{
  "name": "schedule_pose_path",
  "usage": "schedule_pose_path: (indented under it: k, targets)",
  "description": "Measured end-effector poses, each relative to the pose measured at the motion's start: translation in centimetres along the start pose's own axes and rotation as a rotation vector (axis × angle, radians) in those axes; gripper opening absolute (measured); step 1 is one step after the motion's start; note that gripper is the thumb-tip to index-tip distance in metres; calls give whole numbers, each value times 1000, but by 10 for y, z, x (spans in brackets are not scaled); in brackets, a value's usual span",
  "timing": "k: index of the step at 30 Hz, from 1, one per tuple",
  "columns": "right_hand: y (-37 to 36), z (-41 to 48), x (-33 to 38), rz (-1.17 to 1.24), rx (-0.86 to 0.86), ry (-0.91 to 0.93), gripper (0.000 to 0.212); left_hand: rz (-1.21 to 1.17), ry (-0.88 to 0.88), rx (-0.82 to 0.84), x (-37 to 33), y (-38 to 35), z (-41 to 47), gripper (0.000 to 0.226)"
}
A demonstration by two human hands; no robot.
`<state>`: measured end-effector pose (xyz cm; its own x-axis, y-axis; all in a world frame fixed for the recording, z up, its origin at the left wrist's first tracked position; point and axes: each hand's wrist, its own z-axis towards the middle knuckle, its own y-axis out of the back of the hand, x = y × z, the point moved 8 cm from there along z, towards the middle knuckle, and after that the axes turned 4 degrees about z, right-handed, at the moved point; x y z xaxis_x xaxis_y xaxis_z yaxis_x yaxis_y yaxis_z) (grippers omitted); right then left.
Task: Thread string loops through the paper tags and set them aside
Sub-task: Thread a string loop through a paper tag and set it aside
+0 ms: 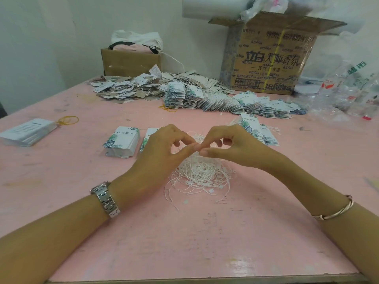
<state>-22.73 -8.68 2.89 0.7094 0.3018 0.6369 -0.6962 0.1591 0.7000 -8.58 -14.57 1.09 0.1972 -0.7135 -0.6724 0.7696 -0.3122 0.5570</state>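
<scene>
Two bare forearms are lying nearest, angling in over the pink bench (pixel 184 242), the left one wearing a metal watch (pixel 105 198) and the right one a thin bangle (pixel 340 210). The left hand (pixel 162 148) and right hand (pixel 235 148) are meeting tip to tip at mid-bench. Around them other things are crowding the surface:

- A wrapped stack of white cards (pixel 26 132) is sitting far left with a yellow rubber band (pixel 68 120) beside it.
- A neat tag stack (pixel 121 141) with a leaf print is lying just left of the left hand, and that hand is hiding most of a second stack (pixel 148 133).
- A leaning stack (pixel 256 128) is resting just behind the right hand.
- Farther back, a fanned row of tags (pixel 235 103) and a loose heap of tags (pixel 127 89) are spreading in front of a small cardboard box (pixel 129 60) and a large printed box (pixel 272 58).
- Clear plastic bags (pixel 344 95) are piling up at far right.

The tangled string loops (pixel 201 173) are lying directly under and between the hands, which are covering the top of the pile. The left fingers (pixel 184 138) and right fingers (pixel 209 138) are each curling thumb against forefinger, pinching a thin white strand of those loops where the tips touch. The remaining fingers are curling loosely above. No tag is touching either hand.
</scene>
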Motion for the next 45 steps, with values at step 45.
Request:
schedule_pose_path:
  k: [45]
  targets:
    - [58, -4, -18, 1019, -536, -159, 27, -61, 40, 90, 4, -7, 2, 6]
